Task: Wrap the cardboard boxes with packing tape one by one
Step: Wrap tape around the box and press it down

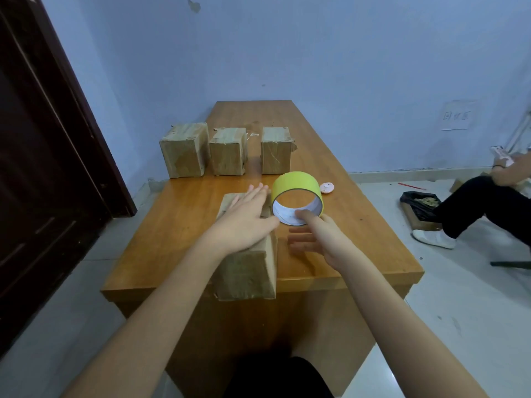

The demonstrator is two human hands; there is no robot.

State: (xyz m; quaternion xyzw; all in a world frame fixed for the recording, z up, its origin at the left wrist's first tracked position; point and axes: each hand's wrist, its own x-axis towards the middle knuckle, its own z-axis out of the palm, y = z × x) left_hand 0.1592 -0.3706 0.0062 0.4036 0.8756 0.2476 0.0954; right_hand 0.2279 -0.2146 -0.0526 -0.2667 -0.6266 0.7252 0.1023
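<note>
A cardboard box (pixel 247 271) stands at the near edge of the wooden table (pixel 359 231). My left hand (pixel 247 219) lies flat on its top with straight fingers. Just right of the box, my right hand (pixel 319 239) holds a yellow roll of packing tape (pixel 296 182) lifted off the table. The thumb is hooked inside the white core and the fingers are spread underneath. Three more boxes, the left box (pixel 184 150), the middle box (pixel 228 152) and the right box (pixel 275 152), stand in a row farther back, with shiny tape on them.
A small pink round object (pixel 327 187) lies on the table right of the roll. A dark door (pixel 43 168) is at the left. At the right, a seated person (pixel 488 202) stretches a leg beside a carton lined with a black bag (pixel 419 205) on the floor.
</note>
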